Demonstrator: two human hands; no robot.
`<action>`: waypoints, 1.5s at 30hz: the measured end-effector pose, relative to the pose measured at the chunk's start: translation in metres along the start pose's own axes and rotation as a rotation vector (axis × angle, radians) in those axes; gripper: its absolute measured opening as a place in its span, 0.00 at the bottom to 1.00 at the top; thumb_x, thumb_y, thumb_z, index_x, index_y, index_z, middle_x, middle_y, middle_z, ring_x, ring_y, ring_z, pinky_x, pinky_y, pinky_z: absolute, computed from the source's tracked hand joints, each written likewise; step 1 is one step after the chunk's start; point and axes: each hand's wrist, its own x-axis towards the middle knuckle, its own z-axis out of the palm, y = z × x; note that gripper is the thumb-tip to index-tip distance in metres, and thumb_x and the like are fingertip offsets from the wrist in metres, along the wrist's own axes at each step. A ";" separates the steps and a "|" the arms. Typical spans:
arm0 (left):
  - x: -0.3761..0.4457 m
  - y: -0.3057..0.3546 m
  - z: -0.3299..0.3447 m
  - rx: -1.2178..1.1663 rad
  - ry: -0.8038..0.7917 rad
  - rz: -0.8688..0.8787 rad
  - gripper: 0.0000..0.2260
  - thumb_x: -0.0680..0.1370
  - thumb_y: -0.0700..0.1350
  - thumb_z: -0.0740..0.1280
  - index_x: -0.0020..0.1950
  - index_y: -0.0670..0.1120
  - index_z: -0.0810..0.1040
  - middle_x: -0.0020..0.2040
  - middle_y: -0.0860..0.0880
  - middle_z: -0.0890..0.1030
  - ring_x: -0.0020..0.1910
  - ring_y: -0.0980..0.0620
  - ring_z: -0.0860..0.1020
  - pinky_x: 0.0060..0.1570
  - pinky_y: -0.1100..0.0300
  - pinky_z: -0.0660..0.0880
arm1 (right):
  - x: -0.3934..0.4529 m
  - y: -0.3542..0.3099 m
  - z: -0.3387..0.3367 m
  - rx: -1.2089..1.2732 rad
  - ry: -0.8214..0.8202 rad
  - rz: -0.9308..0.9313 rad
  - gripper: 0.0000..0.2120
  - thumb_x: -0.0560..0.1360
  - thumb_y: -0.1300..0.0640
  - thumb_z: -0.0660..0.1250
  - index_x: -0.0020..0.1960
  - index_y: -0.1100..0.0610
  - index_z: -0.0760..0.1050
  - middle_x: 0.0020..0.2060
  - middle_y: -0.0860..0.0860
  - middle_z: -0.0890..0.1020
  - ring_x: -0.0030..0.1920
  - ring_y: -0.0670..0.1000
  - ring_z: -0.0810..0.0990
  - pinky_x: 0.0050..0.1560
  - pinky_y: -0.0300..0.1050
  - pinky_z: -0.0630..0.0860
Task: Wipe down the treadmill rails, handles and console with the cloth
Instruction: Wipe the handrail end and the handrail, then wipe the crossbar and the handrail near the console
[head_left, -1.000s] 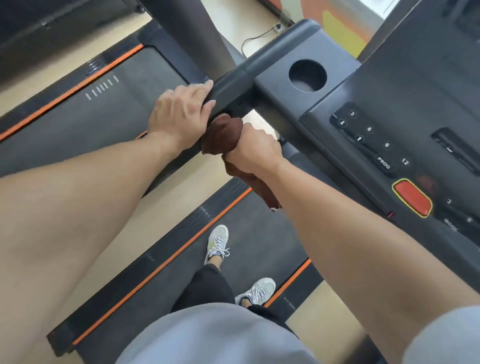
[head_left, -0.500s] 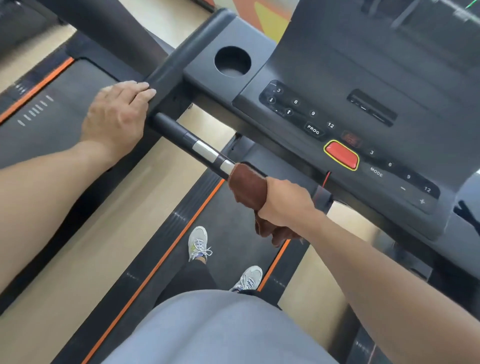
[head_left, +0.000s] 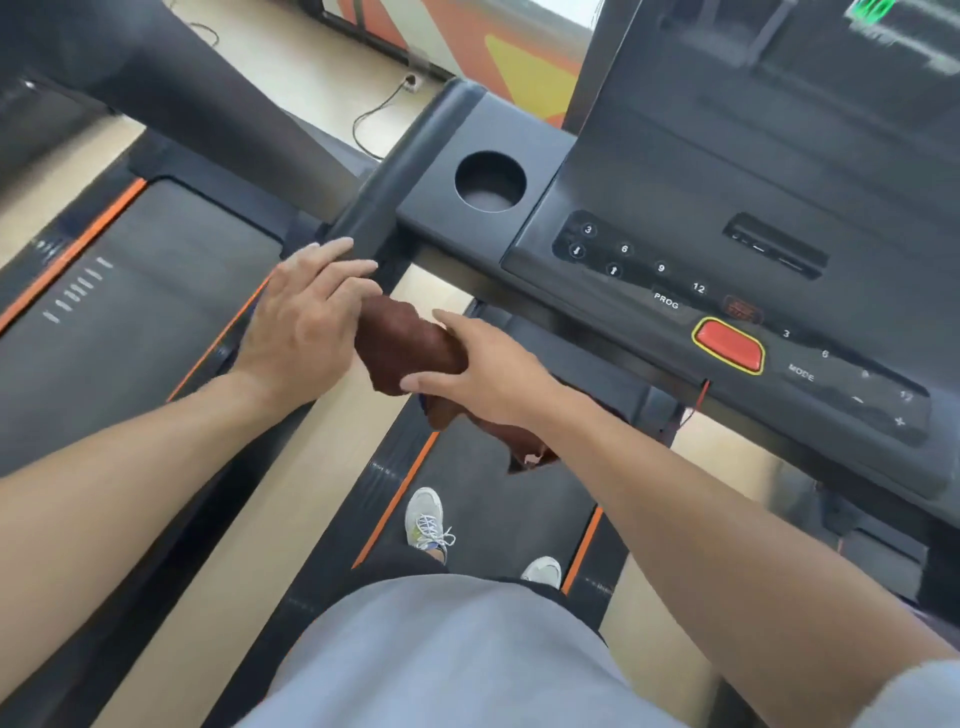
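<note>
**Wiping at the front handle bar: both hands at the cloth**

Standing on the belt (head_left: 498, 499) of the treadmill, the person faces the console (head_left: 727, 218), with two pale trainers visible below, the left shoe (head_left: 425, 518) fully in view and the right shoe (head_left: 543, 570) partly hidden by grey clothing.

The brown cloth (head_left: 405, 343) is wrapped around the front handle bar below the console's left corner; the bar itself is covered at this spot. A loose tail of the cloth hangs beneath the right forearm, above the belt.

The right hand (head_left: 483, 374) is laid over the right end of the cloth. Its fingers are stretched out, with thumb and forefinger spread to either side of the wrapped cloth; they are not curled round it. Whether the palm bears on the cloth cannot be told.

The left hand (head_left: 306, 317) sits just beside the cloth's left end, palm down and fingers fairly straight. The fingertips (head_left: 358, 267) reach onto the black side rail (head_left: 374, 218) where it meets the console. It grips nothing.

On the console, a round cup holder (head_left: 490, 181) sits at the left corner. The button panel (head_left: 639, 265) lies to its right, and a red stop button (head_left: 729, 345) sits near the console's near edge. A neighbouring treadmill (head_left: 119, 291) stands to the left.
</note>
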 end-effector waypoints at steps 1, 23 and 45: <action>0.009 0.008 0.002 -0.065 -0.010 0.006 0.09 0.80 0.37 0.64 0.58 0.40 0.81 0.61 0.43 0.82 0.68 0.40 0.75 0.71 0.43 0.68 | -0.010 0.015 -0.009 -0.022 -0.036 0.098 0.41 0.72 0.21 0.57 0.77 0.44 0.64 0.71 0.49 0.75 0.70 0.55 0.73 0.64 0.56 0.72; 0.056 0.229 0.004 -0.888 -0.461 -0.099 0.14 0.80 0.56 0.68 0.43 0.48 0.70 0.33 0.52 0.75 0.34 0.53 0.74 0.37 0.54 0.70 | -0.241 0.074 -0.025 1.027 0.932 0.261 0.14 0.72 0.68 0.68 0.49 0.50 0.83 0.46 0.52 0.85 0.48 0.53 0.84 0.47 0.51 0.82; 0.052 0.329 0.101 -0.256 -0.206 0.086 0.14 0.83 0.48 0.56 0.48 0.43 0.77 0.32 0.43 0.78 0.30 0.37 0.75 0.33 0.52 0.66 | -0.186 0.207 0.013 -0.359 0.468 0.065 0.19 0.71 0.41 0.70 0.53 0.53 0.76 0.38 0.50 0.84 0.36 0.59 0.84 0.32 0.47 0.66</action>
